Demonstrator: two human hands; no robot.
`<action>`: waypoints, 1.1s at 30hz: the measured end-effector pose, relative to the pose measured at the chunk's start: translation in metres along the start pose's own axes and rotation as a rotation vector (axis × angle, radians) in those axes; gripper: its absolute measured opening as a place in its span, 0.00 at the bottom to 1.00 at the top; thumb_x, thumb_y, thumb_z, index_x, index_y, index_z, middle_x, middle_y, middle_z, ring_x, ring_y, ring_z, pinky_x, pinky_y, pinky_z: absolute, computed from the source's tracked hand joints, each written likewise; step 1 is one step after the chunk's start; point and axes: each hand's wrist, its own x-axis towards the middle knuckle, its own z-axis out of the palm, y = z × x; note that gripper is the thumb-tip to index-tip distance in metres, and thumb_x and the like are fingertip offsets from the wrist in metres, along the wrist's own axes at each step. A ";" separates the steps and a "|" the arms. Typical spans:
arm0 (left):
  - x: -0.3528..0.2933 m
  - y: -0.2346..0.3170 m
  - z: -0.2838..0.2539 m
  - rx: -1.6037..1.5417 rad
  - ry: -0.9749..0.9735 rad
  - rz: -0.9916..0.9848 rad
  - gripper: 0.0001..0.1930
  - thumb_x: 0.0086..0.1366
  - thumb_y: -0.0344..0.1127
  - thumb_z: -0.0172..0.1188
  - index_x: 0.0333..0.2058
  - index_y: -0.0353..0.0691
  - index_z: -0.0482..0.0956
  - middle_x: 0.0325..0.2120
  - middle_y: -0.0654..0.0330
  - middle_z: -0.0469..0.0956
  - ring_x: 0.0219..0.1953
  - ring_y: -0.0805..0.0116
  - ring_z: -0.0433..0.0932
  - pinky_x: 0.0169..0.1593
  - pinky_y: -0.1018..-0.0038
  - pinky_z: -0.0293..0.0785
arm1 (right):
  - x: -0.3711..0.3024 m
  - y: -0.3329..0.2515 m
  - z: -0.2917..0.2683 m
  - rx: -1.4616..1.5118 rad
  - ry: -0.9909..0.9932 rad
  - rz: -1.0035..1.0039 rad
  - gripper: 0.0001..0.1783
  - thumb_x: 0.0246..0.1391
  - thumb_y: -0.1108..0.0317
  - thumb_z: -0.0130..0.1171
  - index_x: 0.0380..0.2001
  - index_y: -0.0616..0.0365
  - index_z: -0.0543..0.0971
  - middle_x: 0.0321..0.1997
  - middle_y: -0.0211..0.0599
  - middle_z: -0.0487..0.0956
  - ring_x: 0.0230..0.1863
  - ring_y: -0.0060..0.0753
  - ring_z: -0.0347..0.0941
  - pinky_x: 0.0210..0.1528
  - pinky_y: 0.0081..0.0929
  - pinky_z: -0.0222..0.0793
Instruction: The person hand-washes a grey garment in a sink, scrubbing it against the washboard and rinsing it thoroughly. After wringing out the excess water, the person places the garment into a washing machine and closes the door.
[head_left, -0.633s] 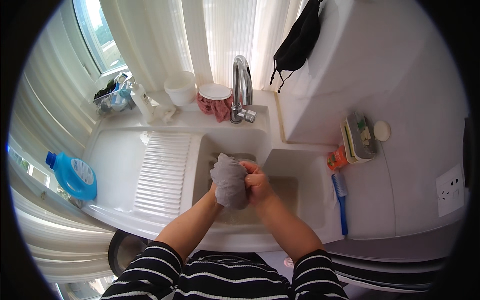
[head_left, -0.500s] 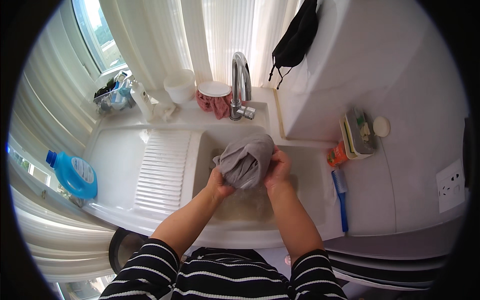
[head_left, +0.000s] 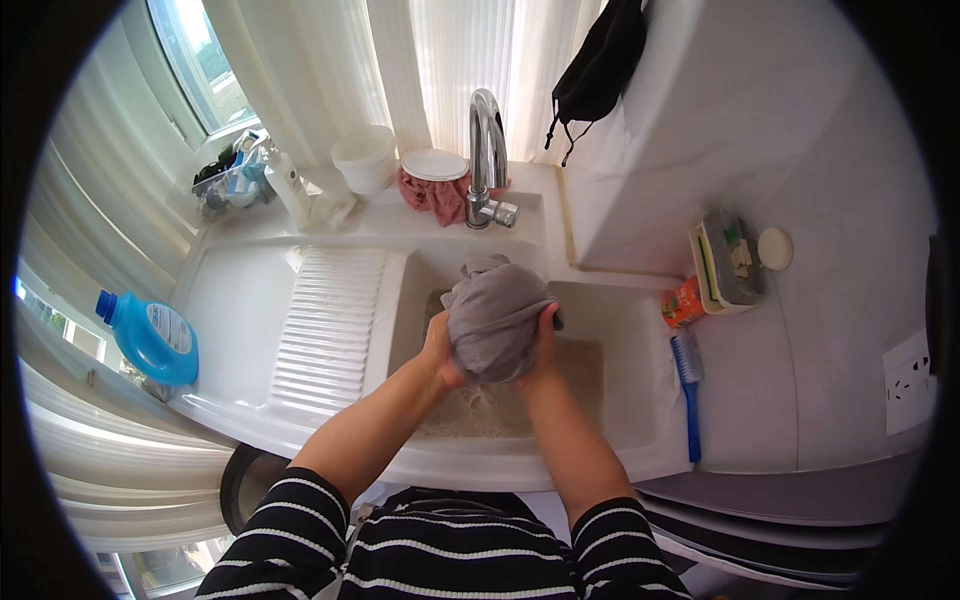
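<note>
A wet grey cloth [head_left: 494,322], bunched into a rounded bundle, is held up over the sink basin [head_left: 632,375]. My left hand [head_left: 440,350] grips its left side, and my right hand [head_left: 543,350] grips its right side with the fingertips partly hidden behind the cloth. Cloudy water [head_left: 490,412] with some foam lies in the basin below. Whether the garment is a shirt or something else cannot be made out.
Left of the basin is a ribbed washboard [head_left: 330,325], with a blue detergent bottle [head_left: 160,338] beyond it. A chrome faucet [head_left: 486,150] rises behind the basin. Along the right rim are a blue brush [head_left: 688,395], an orange can [head_left: 682,303] and a soap box [head_left: 728,265].
The grey cloth has been turned and gathered into a tighter, rounder bundle between my hands. My right hand has shifted slightly lower, and the whole view has tilted a little.
</note>
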 end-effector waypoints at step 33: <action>0.020 -0.007 -0.034 1.369 0.494 0.964 0.25 0.43 0.24 0.60 0.45 0.44 0.78 0.53 0.45 0.60 0.57 0.44 0.64 0.57 0.60 0.65 | 0.050 0.019 -0.003 -0.115 0.398 -0.050 0.34 0.60 0.40 0.37 0.57 0.54 0.69 0.57 0.39 0.73 0.58 0.42 0.70 0.60 0.43 0.67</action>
